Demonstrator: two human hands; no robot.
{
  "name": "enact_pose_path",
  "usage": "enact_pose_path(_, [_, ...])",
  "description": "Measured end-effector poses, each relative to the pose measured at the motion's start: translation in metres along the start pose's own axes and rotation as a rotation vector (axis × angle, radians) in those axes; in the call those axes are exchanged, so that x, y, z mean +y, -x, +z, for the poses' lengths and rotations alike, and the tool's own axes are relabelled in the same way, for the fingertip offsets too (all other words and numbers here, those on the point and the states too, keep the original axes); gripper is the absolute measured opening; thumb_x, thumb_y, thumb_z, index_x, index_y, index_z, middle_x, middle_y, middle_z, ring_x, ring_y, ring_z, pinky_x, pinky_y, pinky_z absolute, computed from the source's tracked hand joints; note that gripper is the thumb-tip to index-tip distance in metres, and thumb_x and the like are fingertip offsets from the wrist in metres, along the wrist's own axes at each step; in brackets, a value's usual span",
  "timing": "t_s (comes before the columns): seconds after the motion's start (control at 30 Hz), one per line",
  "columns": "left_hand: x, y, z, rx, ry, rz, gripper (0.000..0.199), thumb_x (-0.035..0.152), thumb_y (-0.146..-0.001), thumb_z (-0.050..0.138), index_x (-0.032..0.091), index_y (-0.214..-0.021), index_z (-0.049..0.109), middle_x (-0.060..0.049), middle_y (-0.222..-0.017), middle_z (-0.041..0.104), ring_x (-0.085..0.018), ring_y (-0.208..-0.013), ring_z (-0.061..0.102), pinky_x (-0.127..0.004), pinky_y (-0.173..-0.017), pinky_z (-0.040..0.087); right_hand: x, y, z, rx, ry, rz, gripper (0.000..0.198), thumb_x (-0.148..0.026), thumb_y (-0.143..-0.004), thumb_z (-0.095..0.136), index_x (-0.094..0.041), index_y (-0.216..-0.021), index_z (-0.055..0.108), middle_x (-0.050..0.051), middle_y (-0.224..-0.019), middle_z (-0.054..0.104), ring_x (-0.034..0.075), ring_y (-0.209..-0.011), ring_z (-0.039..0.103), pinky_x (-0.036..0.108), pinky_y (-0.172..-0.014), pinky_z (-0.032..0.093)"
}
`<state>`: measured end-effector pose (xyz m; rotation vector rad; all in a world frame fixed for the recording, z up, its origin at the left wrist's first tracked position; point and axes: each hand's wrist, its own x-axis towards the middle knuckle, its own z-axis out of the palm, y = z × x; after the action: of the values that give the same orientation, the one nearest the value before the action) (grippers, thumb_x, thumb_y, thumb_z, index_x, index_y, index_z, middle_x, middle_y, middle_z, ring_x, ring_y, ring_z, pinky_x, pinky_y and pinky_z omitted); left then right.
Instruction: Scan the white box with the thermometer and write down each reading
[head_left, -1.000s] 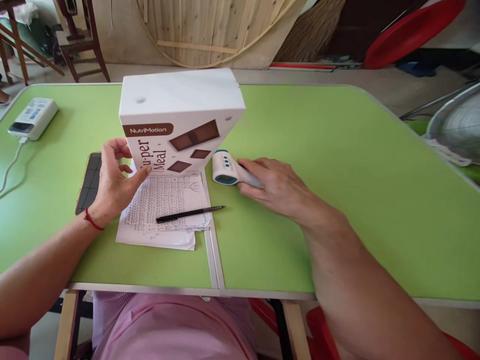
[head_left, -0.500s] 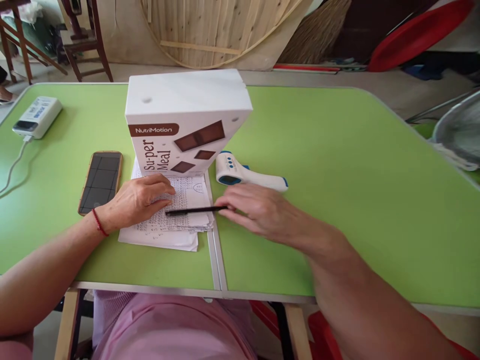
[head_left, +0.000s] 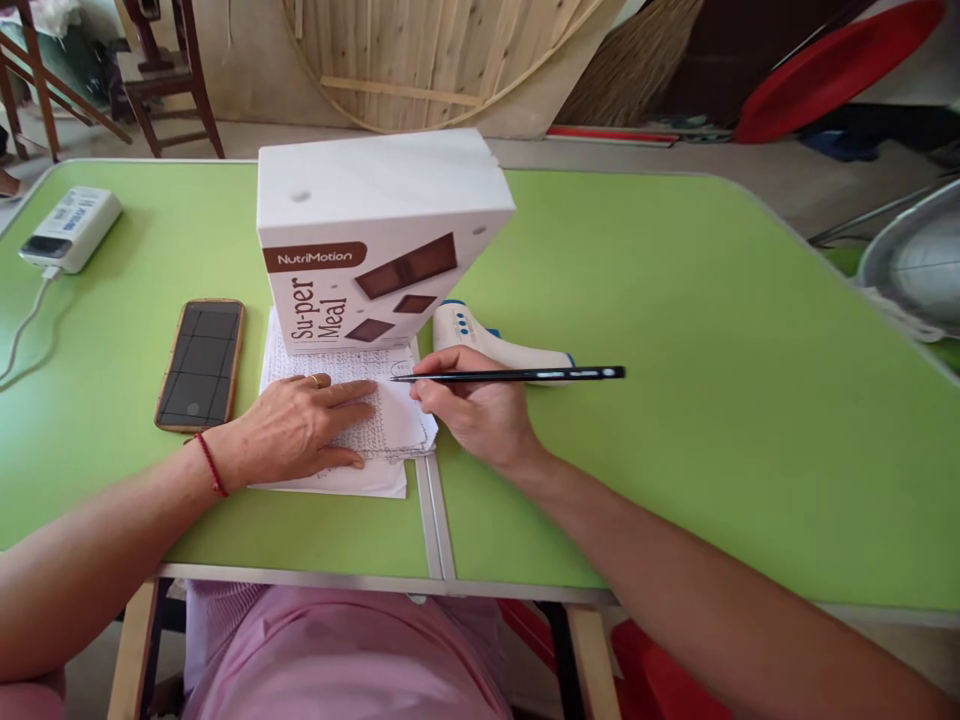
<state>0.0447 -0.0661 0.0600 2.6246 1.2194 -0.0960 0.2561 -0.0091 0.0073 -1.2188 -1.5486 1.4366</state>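
Note:
Fingers spread, my left hand (head_left: 304, 425) lies flat on a stack of paper sheets (head_left: 394, 420) covered in handwriting. A ring and a red cord bracelet (head_left: 210, 465) are on that hand and wrist. In my right hand (head_left: 480, 400) a black pen (head_left: 555, 374) is gripped between thumb and fingers, its tip pointing left at the sheet's upper right, by a small drawn curve. Whether the tip touches the paper I cannot tell. A white box (head_left: 375, 280) printed "NutriMotion Su-per Meal" stands upright on the back of the sheets.
Behind my right hand lies a white and blue infrared thermometer (head_left: 487, 342), partly hidden. A phone (head_left: 201, 365) rests left of the papers. Farther left is a white power bank (head_left: 71, 230) with a cable. A metal seam (head_left: 436, 520) crosses the green table (head_left: 712, 400).
My right hand has turned the pen round, so its tip now meets the paper's upper right. My left hand has slid right and flattened out. The box and papers have shifted slightly right.

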Motion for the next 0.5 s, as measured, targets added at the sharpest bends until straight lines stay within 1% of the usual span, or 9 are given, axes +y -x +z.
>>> enact_pose_path(0.1, [0.0012, -0.0008, -0.0005, -0.013, 0.007, 0.006, 0.049, 0.052, -0.092, 0.058, 0.018, -0.127, 0.060, -0.009, -0.143, 0.051, -0.023, -0.081, 0.063, -0.038, -0.071, 0.052, 0.0054, -0.0017, 0.0018, 0.053, 0.098, -0.096, 0.010, -0.029, -0.070, 0.062, -0.020, -0.073, 0.061, -0.001, -0.062, 0.063, 0.013, -0.053, 0.055, 0.027, -0.050, 0.046])
enact_pose_path(0.17, [0.0017, -0.0012, -0.0014, -0.024, 0.015, 0.008, 0.049, 0.050, -0.092, 0.059, 0.017, -0.128, 0.058, -0.007, -0.144, 0.050, -0.024, -0.083, 0.064, -0.039, -0.072, 0.052, 0.0055, -0.0017, 0.0013, 0.058, 0.157, -0.155, 0.008, -0.029, -0.073, 0.062, -0.021, -0.072, 0.061, 0.000, -0.064, 0.065, 0.013, -0.056, 0.057, 0.028, -0.055, 0.049])
enact_pose_path(0.27, [0.0021, -0.0019, -0.0022, -0.027, 0.016, 0.005, 0.048, 0.050, -0.092, 0.059, 0.017, -0.127, 0.058, -0.006, -0.145, 0.050, -0.024, -0.082, 0.064, -0.039, -0.071, 0.051, 0.0038, -0.0010, 0.0007, 0.046, 0.186, -0.183, 0.008, -0.029, -0.075, 0.062, -0.021, -0.072, 0.062, 0.000, -0.065, 0.066, 0.013, -0.056, 0.057, 0.028, -0.057, 0.050])
enact_pose_path(0.37, [0.0022, -0.0025, -0.0023, -0.019, 0.010, 0.005, 0.047, 0.051, -0.092, 0.058, 0.018, -0.126, 0.059, -0.006, -0.143, 0.052, -0.022, -0.077, 0.063, -0.038, -0.070, 0.051, 0.0031, -0.0008, 0.0010, 0.032, 0.189, -0.192, 0.008, -0.029, -0.075, 0.063, -0.021, -0.072, 0.063, -0.001, -0.065, 0.067, 0.013, -0.056, 0.057, 0.028, -0.057, 0.050])
enact_pose_path(0.5, [0.0021, -0.0028, -0.0026, -0.012, 0.021, 0.004, 0.047, 0.051, -0.092, 0.059, 0.018, -0.125, 0.059, -0.006, -0.142, 0.053, -0.022, -0.078, 0.064, -0.038, -0.069, 0.050, 0.0046, -0.0009, 0.0016, 0.023, 0.209, -0.200, 0.008, -0.029, -0.076, 0.062, -0.021, -0.072, 0.063, -0.001, -0.065, 0.066, 0.013, -0.057, 0.057, 0.028, -0.058, 0.049])
